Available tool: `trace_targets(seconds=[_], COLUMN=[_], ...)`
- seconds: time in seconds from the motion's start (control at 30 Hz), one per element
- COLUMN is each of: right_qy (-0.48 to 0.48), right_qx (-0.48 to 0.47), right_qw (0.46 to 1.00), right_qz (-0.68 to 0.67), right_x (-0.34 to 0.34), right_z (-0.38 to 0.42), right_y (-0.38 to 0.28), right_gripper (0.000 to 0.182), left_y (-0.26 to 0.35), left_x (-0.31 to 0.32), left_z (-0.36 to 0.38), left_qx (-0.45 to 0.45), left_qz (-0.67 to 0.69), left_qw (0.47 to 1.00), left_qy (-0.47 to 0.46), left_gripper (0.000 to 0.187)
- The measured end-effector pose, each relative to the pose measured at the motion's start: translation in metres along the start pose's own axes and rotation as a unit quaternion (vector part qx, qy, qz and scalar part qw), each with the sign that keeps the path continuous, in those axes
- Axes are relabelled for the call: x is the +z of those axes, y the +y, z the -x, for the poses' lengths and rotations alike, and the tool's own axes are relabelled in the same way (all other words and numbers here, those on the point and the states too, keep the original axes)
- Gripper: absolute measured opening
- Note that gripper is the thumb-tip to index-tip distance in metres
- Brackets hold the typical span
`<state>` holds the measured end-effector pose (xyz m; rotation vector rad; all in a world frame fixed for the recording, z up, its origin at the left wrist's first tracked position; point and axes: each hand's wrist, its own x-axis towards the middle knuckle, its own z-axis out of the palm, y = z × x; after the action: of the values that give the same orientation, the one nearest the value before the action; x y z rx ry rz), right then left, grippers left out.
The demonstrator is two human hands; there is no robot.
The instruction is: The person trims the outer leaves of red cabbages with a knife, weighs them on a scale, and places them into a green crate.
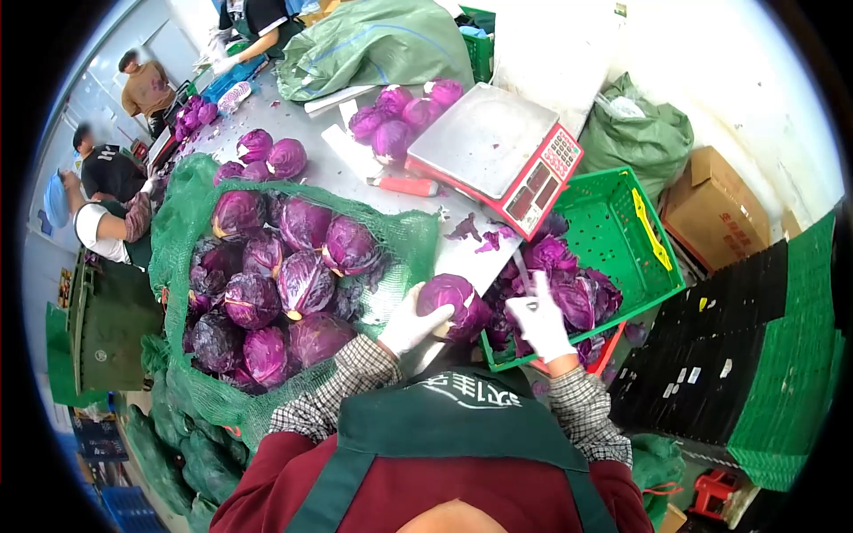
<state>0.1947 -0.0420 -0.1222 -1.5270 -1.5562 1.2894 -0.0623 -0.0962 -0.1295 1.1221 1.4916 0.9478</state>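
Note:
My left hand, in a white glove, is closed on a purple cabbage at the table's edge, thumb across its side. My right hand, also gloved in white, is closed around what looks like a knife; its thin pale blade points away from me and its handle is hidden in the glove. Below that hand, loose purple cabbage leaves fill the near part of a green crate. To the left, a green mesh sack lies open around several whole purple cabbages.
A red scale stands on the metal table, with several cabbages beside it. A red-handled tool lies nearby. Right are a cardboard box and stacked crates. Other people work at the far left.

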Motion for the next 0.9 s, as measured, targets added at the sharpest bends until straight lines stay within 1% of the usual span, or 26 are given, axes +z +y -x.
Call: trace_targets(seconds=[0.03,0.07,0.13,0.2,0.23,0.33,0.37,0.43,0.47,0.5,0.6,0.63,0.67,0.73,0.77,0.8,0.83,0.87,0.9], right_qy=[-0.015,-0.039,-0.055,-0.12,-0.146,-0.152,-0.166,-0.127,-0.105,-0.051,-0.011,0.027,0.04,0.061,0.106,0.15,0.158,0.167,0.161], right_qx=[-0.055,-0.151,-0.225,-0.162,-0.206,-0.293,-0.265,-0.271,-0.273,-0.289,-0.176,-0.21,-0.178,-0.17,-0.157,-0.142,-0.112,-0.082,-0.074], right_qw=[0.998,0.988,0.966,0.974,0.961,0.934,0.943,0.933,0.925,0.928,0.947,0.953,0.961,0.973,0.966,0.957,0.955,0.951,0.947], right_qz=[0.004,0.005,0.112,0.101,0.112,0.14,0.116,0.2,0.241,0.229,0.268,0.217,0.209,0.145,0.173,0.204,0.225,0.245,0.267], right_x=[0.013,0.024,0.033,0.028,0.024,0.016,0.016,0.023,0.028,0.033,0.033,0.03,0.025,0.007,-0.006,-0.023,-0.043,-0.057,-0.061], right_z=[0.009,0.009,0.004,-0.004,-0.009,-0.016,-0.015,-0.012,-0.011,-0.009,-0.03,-0.046,-0.053,-0.053,-0.052,-0.05,-0.048,-0.043,-0.038], right_y=[-0.015,-0.02,-0.039,-0.049,-0.048,-0.041,-0.041,-0.041,-0.042,-0.043,-0.032,-0.006,0.008,0.027,0.038,0.05,0.065,0.063,0.062], right_gripper=[0.081,0.07,0.051,0.04,0.039,0.037,0.036,0.034,0.033,0.025,0.023,0.02,0.018,0.017,0.017,0.017,0.017,0.017,0.018], left_y=[0.007,0.019,0.026,0.025,0.012,0.032,0.037,0.052,0.055,0.043,0.026,0.036,0.022,0.003,-0.016,0.008,0.004,0.002,0.002], left_x=[0.002,0.003,0.002,-0.001,-0.001,0.002,0.004,0.008,0.008,0.009,0.005,-0.001,-0.002,-0.013,-0.019,-0.023,-0.025,-0.026,-0.026], left_z=[0.001,0.002,0.002,0.0,-0.005,-0.003,-0.003,0.005,0.007,0.004,0.006,0.015,0.017,0.015,0.011,0.019,0.019,0.019,0.015], left_qx=[-0.008,-0.014,-0.03,-0.047,-0.033,-0.03,-0.024,-0.03,-0.033,-0.041,-0.029,-0.019,0.018,0.038,0.044,-0.009,0.004,0.019,0.022], left_qz=[-0.014,-0.027,-0.054,-0.079,-0.112,-0.133,-0.119,-0.101,-0.093,-0.093,-0.024,-0.063,-0.143,-0.042,0.023,0.175,0.185,0.195,0.158], left_qw=[1.0,0.999,0.998,0.995,0.993,0.989,0.99,0.993,0.994,0.994,0.999,0.996,0.988,0.996,0.997,0.979,0.979,0.978,0.984], left_qy=[-0.007,-0.013,-0.022,-0.028,-0.02,-0.058,-0.067,-0.054,-0.048,-0.032,-0.037,-0.063,-0.047,-0.061,-0.052,-0.1,-0.09,-0.079,-0.08], left_gripper=[0.089,0.091,0.095,0.099,0.091,0.104,0.101,0.099,0.098,0.093,0.097,0.102,0.102,0.099,0.093,0.085,0.081,0.078,0.075])
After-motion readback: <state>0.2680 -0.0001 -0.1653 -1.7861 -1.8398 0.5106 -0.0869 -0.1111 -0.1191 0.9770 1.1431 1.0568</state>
